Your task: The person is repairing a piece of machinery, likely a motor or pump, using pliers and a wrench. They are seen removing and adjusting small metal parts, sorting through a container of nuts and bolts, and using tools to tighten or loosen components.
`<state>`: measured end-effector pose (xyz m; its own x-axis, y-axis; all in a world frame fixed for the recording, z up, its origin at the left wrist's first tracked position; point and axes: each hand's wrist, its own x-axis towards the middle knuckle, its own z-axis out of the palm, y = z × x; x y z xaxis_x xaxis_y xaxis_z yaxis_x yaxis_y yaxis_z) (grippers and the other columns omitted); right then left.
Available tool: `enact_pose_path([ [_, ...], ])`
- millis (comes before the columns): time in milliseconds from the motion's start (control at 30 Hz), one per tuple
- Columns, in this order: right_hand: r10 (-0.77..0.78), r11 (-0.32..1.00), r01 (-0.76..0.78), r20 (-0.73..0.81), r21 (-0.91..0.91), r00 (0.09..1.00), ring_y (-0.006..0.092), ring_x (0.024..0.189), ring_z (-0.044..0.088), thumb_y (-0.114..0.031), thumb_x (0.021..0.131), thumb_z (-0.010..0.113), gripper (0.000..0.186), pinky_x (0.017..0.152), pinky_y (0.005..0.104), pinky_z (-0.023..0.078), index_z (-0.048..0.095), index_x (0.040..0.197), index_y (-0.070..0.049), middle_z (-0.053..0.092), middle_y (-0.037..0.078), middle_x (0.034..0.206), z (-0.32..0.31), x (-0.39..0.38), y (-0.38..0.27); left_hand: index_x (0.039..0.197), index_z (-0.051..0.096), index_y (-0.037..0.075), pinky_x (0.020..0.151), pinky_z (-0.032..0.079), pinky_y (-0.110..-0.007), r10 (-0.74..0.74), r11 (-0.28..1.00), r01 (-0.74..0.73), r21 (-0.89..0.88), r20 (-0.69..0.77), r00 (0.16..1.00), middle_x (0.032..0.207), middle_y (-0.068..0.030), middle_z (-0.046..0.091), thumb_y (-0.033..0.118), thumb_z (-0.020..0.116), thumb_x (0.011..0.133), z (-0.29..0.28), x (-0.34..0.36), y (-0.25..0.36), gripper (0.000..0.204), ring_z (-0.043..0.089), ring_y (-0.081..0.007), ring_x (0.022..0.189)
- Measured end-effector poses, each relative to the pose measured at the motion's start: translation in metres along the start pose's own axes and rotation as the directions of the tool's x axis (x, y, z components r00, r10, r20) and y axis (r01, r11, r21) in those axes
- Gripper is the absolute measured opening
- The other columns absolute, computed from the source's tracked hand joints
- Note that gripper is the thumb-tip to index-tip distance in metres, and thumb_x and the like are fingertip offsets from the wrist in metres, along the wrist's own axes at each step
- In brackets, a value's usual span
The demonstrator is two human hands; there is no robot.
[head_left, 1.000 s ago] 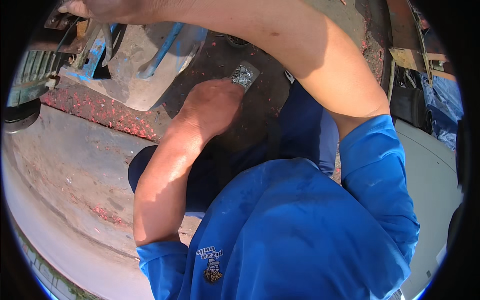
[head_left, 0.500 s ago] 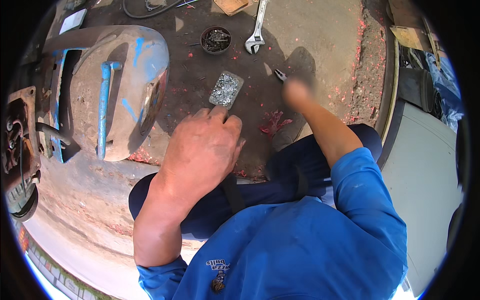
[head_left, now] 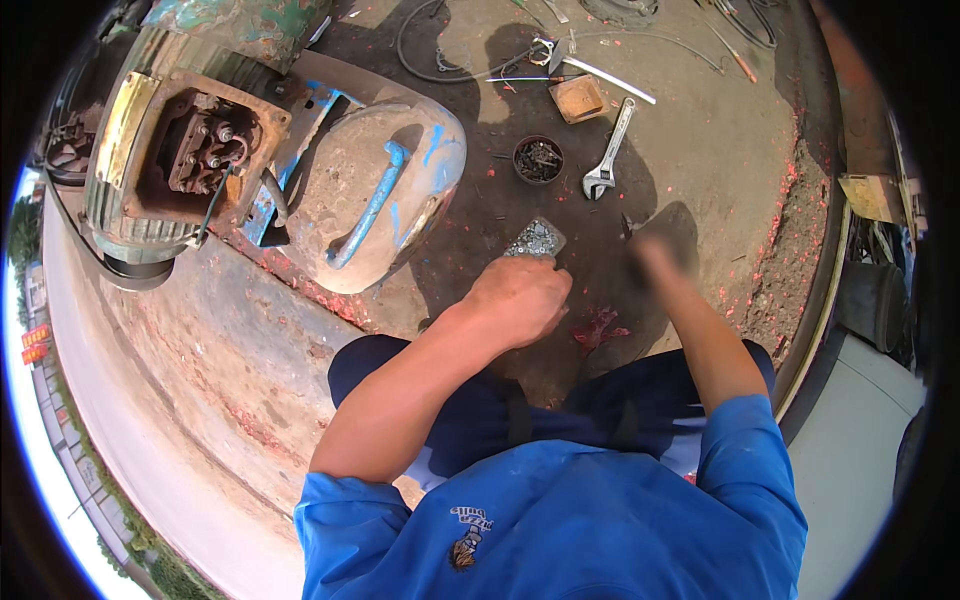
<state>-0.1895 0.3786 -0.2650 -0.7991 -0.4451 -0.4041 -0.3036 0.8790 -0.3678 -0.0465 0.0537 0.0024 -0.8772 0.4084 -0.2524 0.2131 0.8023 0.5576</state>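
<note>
My left hand [head_left: 515,298] is closed, knuckles up, at the near edge of a small clear tray [head_left: 561,241]. Shiny nuts and washers [head_left: 533,238] fill that tray. The hand's fingertips are hidden beneath it, so whatever they pinch cannot be made out. To the right, low over the ground, my right hand [head_left: 658,262] is badly blurred. The metal jaws of pliers [head_left: 628,226] stick out past its far end, and the hand appears closed around the handles. An adjustable wrench [head_left: 608,160] lies beyond, beside a round bowl [head_left: 518,172] of dark bolts or screws.
A rusty electric motor with an open terminal box [head_left: 205,150] stands at the left. Beside it lies a worn metal housing with a blue handle [head_left: 372,205]. Farther off are a brown box [head_left: 578,98], a hammer [head_left: 605,76] and cables. Red scraps [head_left: 598,330] lie between my knees.
The whole view has swung left and takes in more of the motor. My left hand remains by the tray, its fingers now curled tighter. My right hand stays at the pliers.
</note>
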Motion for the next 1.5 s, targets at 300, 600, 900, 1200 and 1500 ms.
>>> enact_pose_path([
  [300, -0.017, 0.789, -0.004, 0.029, 0.614, 0.999, 0.0205, 0.065, 0.058, -0.009, 0.074, 0.061, 0.027, 0.059, 0.034, 0.046, 0.064, 0.097, 0.003, 0.064, 0.011, 0.075, -0.149, 0.015, -0.282, 0.097, 0.065, 0.002, 0.084, 0.051, -0.045, -0.121, 0.982, 0.067, -0.177, -0.32, 0.94, 0.091, -0.016, 0.064, 0.022, 0.067, 0.085, -0.007, -0.014, -0.016, 0.024, 0.063, -0.036, 0.095],
  [600, -0.128, 0.738, 0.16, -0.096, 0.656, 0.987, 0.0291, 0.076, 0.059, -0.004, 0.071, 0.06, 0.028, 0.074, 0.0393, 0.049, 0.063, 0.098, 0.004, 0.062, 0.018, 0.083, -0.167, -0.006, -0.333, 0.124, 0.056, -0.003, 0.087, 0.05, -0.037, -0.659, 0.563, 0.102, -0.82, -0.371, 0.655, 0.109, -0.0182, 0.065, 0.032, 0.063, 0.094, -0.036, -0.039, -0.016, 0.048, 0.064, -0.0255, 0.1],
  [900, -0.681, 0.691, 0.468, -0.28, -0.55, 0.676, 0.0392, 0.109, 0.05, 0.003, 0.062, 0.067, 0.059, 0.091, 0.0462, 0.044, 0.06, 0.119, -0.003, 0.049, 0.02, 0.129, -0.271, -0.117, -0.424, 0.121, 0.055, 0.0, 0.089, 0.048, -0.033, -0.691, -0.1, -0.743, -0.662, -0.491, 0.53, 0.111, -0.0103, 0.063, 0.038, 0.053, 0.099, -0.11, -0.044, -0.003, 0.044, 0.061, -0.0204, 0.102],
  [1200, -0.609, 0.677, 0.288, -0.296, -0.677, 0.736, 0.0385, 0.111, 0.049, -0.002, 0.061, 0.069, 0.061, 0.086, 0.0484, 0.042, 0.061, 0.121, -0.002, 0.048, 0.019, 0.127, -0.256, -0.134, -0.464, 0.116, 0.058, -0.002, 0.098, 0.044, -0.042, -0.551, -0.184, -0.794, -0.58, -0.608, 0.572, 0.106, -0.0159, 0.064, 0.036, 0.042, 0.102, -0.111, -0.053, -0.038, 0.044, 0.061, -0.0269, 0.103],
  [1500, -0.335, 0.645, -0.139, 0.442, 0.751, 0.832, 0.0322, 0.081, 0.068, -0.011, 0.088, 0.062, 0.025, 0.068, 0.0427, 0.056, 0.058, 0.109, 0.003, 0.066, 0.023, 0.092, -0.308, -0.135, -0.481, 0.124, 0.055, -0.004, 0.082, 0.055, -0.042, -0.109, -0.556, -0.626, -0.546, -0.699, 0.707, 0.115, -0.0215, 0.063, 0.048, 0.063, 0.089, -0.109, -0.058, -0.055, 0.063, 0.065, -0.0283, 0.099],
])
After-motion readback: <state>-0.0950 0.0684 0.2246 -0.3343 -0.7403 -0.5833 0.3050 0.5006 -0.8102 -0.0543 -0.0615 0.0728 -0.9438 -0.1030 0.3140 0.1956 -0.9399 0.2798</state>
